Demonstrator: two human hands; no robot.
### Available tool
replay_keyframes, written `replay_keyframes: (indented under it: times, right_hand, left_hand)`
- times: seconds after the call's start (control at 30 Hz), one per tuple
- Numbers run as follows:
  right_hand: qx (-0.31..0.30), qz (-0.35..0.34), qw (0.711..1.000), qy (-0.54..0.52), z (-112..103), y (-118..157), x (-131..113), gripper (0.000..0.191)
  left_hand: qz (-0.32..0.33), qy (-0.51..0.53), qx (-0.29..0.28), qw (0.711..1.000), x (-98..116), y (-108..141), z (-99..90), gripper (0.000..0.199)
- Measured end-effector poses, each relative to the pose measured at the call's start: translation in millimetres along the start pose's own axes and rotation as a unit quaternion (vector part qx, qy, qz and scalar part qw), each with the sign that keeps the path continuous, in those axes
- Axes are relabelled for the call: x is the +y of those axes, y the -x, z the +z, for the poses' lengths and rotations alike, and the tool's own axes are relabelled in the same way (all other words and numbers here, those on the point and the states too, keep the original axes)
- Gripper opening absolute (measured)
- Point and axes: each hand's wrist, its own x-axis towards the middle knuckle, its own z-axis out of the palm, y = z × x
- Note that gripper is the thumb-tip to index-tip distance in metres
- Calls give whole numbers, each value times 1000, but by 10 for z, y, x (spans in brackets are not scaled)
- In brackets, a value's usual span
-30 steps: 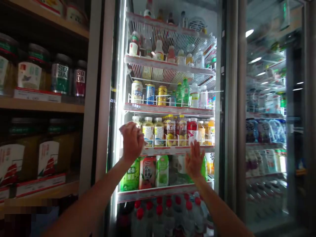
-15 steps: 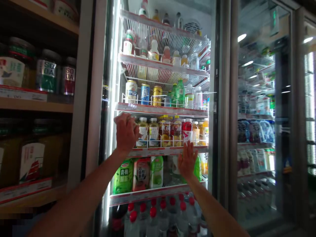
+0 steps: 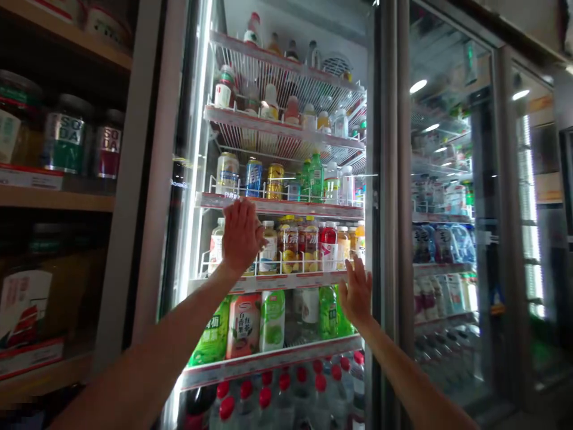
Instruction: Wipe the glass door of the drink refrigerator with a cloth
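My left hand [image 3: 242, 234] is raised in front of the lit drinks cooler, over the left part of its middle shelves. Its fingers point up, pressed together, and a pale edge of something shows beside them; I cannot make out what it is. Lower and to the right, my right hand [image 3: 356, 294] is held up with its fingers apart and nothing in it. That hand is nearest the green bottles [image 3: 329, 312] and the right door frame. Behind my left hand are bottles with pale labels [image 3: 268, 248]. Whether either palm touches the glass cannot be seen.
Cans [image 3: 253, 178] stand on the shelf above, and red-capped bottles [image 3: 265, 399] at the bottom. A wooden shelf [image 3: 58, 199] with jars and SODA bottles [image 3: 67, 136] is at the left. Another glass-fronted cooler [image 3: 443, 239] stands at the right.
My left hand has moved right and its fingers now point more upward. My right hand has shifted right, towards the door frame. The view has turned slightly.
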Motion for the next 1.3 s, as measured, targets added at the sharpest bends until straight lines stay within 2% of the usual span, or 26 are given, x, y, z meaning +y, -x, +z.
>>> replay_keyframes:
  times: [0.07,0.2,0.47,0.53,0.6,0.63,0.73,0.8,0.83,0.9,0.97,1.03,1.1,1.13,1.23,1.3]
  right_hand:
    - [-8,-19,1000,-5,-22,-2,11,57]
    - [-21,-33,999,-4,-25,46,38,54]
    - [-34,20,999,35,24,97,246,54]
    - [-34,18,998,39,1,100,299,55]
    - [-36,13,998,46,-40,84,371,57]
    - [-36,11,998,49,-63,65,410,57]
    - [-23,25,998,55,-129,-21,495,57]
    - [-18,33,998,50,-163,-75,492,56]
    - [-18,33,998,46,-178,-94,471,55]
    - [-19,24,999,39,-207,-108,406,53]
    - [-19,4,999,35,-241,-101,345,53]
    - [-18,-10,999,34,-276,-95,316,53]
    - [-20,-9,999,35,-305,-104,322,54]
    - [-19,-3,999,35,-313,-115,329,55]
    - [-14,9,999,33,-300,-165,305,55]
    - [-10,5,1000,24,-258,-215,210,54]
  left_hand:
    - [-3,6,3,1000,182,-70,140,59]
    - [95,43,-82,991,671,-120,401,55]
    - [241,58,-193,949,1222,36,585,50]
    - [273,77,-206,937,1233,-5,603,48]
    - [266,89,-192,940,1093,-117,567,47]
    - [238,84,-171,952,976,-191,530,48]
    - [87,42,-79,992,631,-393,413,53]
    - [29,28,-51,998,602,-433,403,56]
    - [33,32,-61,997,680,-407,432,55]
    - [104,59,-117,986,985,-275,547,52]
    - [211,88,-184,956,1345,-102,684,47]
    - [272,99,-214,933,1549,11,770,47]
    - [265,91,-205,938,1461,-6,758,49]
    - [239,82,-189,949,1309,-63,714,50]
    - [121,41,-112,985,668,-304,486,55]
    - [49,4,-58,997,356,-386,328,59]
